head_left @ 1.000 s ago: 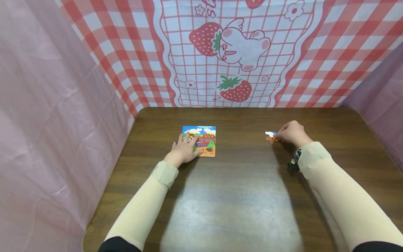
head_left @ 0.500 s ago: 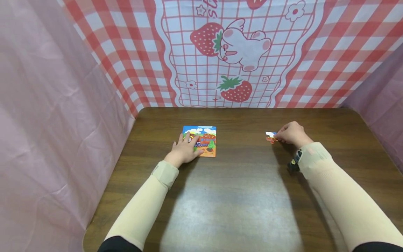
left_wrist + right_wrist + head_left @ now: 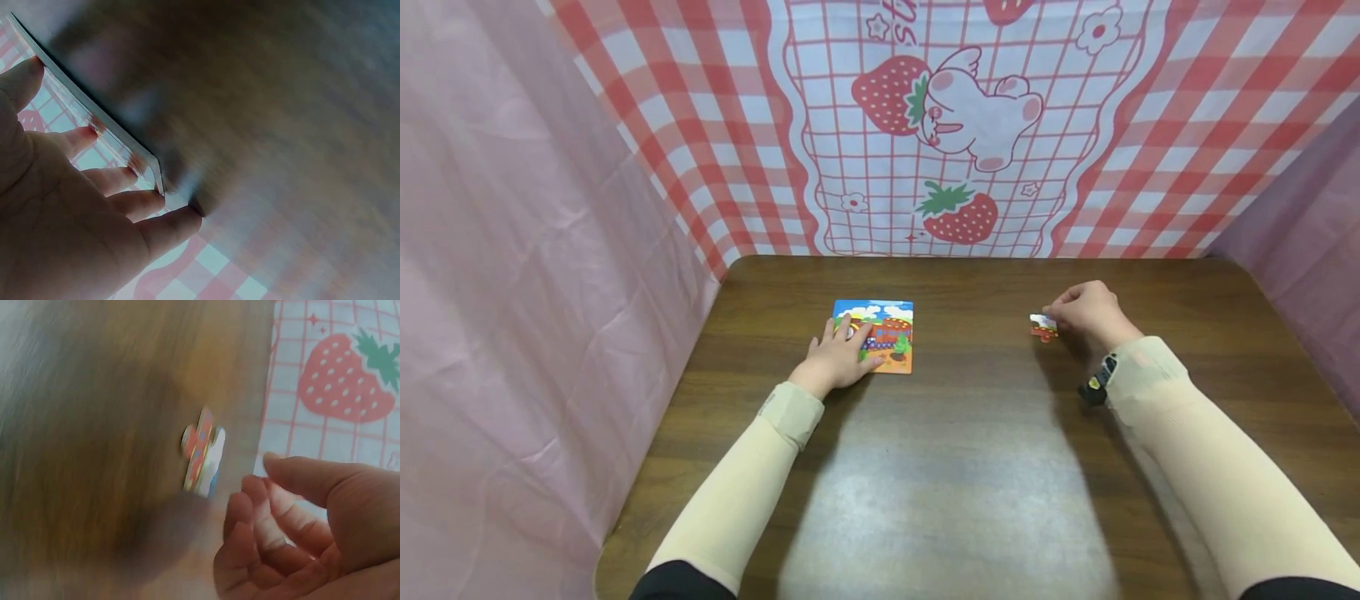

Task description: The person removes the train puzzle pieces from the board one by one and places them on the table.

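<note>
In the head view, a square picture puzzle (image 3: 896, 335) with blue sky and an orange ground lies flat on the table. My left hand (image 3: 833, 362) rests on its left part with fingers spread, hiding some of the picture. The left wrist view has the left hand (image 3: 75, 212) with fingertips at the thin board's edge (image 3: 103, 119). Far to the right, a small puzzle piece (image 3: 1042, 331), white, yellow and red, lies on the table. Beside its upper right is my right hand (image 3: 1092, 315). In the right wrist view, the right hand (image 3: 350, 525) has loosely bent fingers, apart from the piece (image 3: 201, 453).
The brown wooden table (image 3: 955, 467) runs back to a red-and-white checked cloth (image 3: 737, 133) printed with strawberries. Pink curtains (image 3: 512, 250) hang on both sides. A dark device (image 3: 1099, 382) is strapped at the right wrist.
My right hand has let go of the small piece and drawn slightly up and away from it. The left hand and the square puzzle have stayed in place.
</note>
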